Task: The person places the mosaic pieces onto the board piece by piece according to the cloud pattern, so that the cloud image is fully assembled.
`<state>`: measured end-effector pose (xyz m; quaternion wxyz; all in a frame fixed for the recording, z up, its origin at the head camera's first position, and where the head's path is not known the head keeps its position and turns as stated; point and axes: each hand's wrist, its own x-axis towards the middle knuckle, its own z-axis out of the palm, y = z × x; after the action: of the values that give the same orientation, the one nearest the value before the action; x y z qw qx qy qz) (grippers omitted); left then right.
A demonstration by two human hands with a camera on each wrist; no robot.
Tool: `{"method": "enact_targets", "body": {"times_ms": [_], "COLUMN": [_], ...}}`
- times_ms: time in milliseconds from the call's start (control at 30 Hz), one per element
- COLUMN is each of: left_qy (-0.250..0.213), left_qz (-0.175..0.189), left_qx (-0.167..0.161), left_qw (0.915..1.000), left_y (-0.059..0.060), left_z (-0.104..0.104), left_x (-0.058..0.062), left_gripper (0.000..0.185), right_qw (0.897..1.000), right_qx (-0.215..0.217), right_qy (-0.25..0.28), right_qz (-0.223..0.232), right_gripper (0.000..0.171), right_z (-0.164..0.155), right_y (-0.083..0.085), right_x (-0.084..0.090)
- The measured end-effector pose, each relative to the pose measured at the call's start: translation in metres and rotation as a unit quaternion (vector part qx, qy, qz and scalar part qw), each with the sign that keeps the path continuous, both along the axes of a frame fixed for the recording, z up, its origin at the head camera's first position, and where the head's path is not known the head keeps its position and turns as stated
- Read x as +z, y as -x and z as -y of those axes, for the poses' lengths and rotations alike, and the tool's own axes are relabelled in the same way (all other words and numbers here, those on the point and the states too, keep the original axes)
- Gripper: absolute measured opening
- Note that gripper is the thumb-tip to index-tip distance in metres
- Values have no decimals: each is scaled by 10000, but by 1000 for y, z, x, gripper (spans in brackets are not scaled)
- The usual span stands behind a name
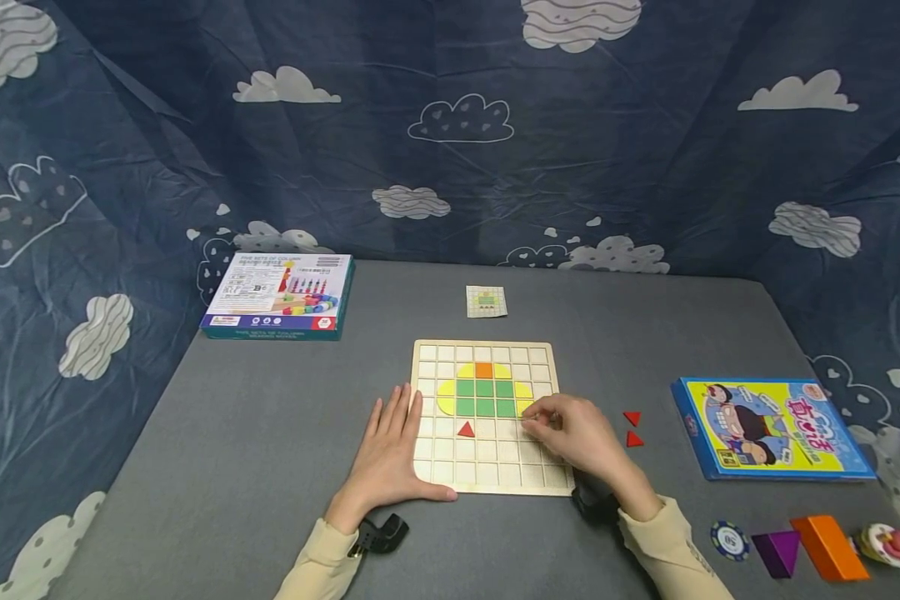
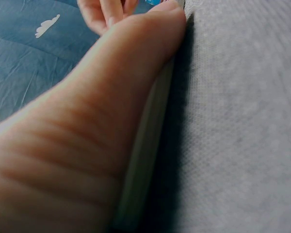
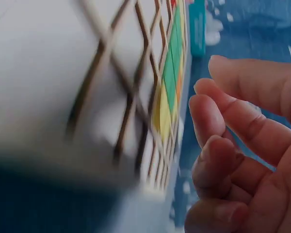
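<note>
While left hand (image 1: 390, 446) flattens, right hand (image 1: 573, 433) curls over board (image 1: 487, 483)

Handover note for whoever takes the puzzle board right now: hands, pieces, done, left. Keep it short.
Left hand: flat, fingers straight, resting on the left edge of the wooden grid board.
Right hand: fingers curled at the board's right side, beside the yellow piece; whether it has a grip on a piece cannot be told.
Done: a green block, yellow pieces around it, an orange square on top and one red triangle below are on the grid.
Left: two red triangles lie loose on the table right of the board. The pattern card lies behind the board.
</note>
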<state>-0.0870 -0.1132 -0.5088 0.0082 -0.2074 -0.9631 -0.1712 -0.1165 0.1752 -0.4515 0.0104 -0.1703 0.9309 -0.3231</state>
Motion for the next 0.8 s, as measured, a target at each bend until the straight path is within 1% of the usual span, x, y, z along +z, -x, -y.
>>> {"method": "enact_targets", "body": {"times_ms": [167,267,333,533,800], "left_qy": [12,11,18,-24,29], "left_qz": [72,97,101,73,48], "left_qx": [-17,-26,-22,-34,-17], "left_qw": [10000,9999,9999,10000,10000], "left_y": [0,0,0,-1,0], "left_z": [0,0,0,-1,0], "left_x": [-1,-1,-1,0,-1], "left_gripper": [141,141,141,140,140], "right_qw": [9961,9917,9893,9845,9800], "right_qx": [-816,-1188,-1357,-1606,-1807], "right_qy": [-274,-454,-531,-694,-738], "right_qz": [-210,-172,-100,113,380], "right_gripper": [10,14,17,24,32], "right_z": [-34,-54,-65,-90,-102], "right_y": [-9,-14,-16,-24,-31], "right_x": [7,10,12,13,9]}}
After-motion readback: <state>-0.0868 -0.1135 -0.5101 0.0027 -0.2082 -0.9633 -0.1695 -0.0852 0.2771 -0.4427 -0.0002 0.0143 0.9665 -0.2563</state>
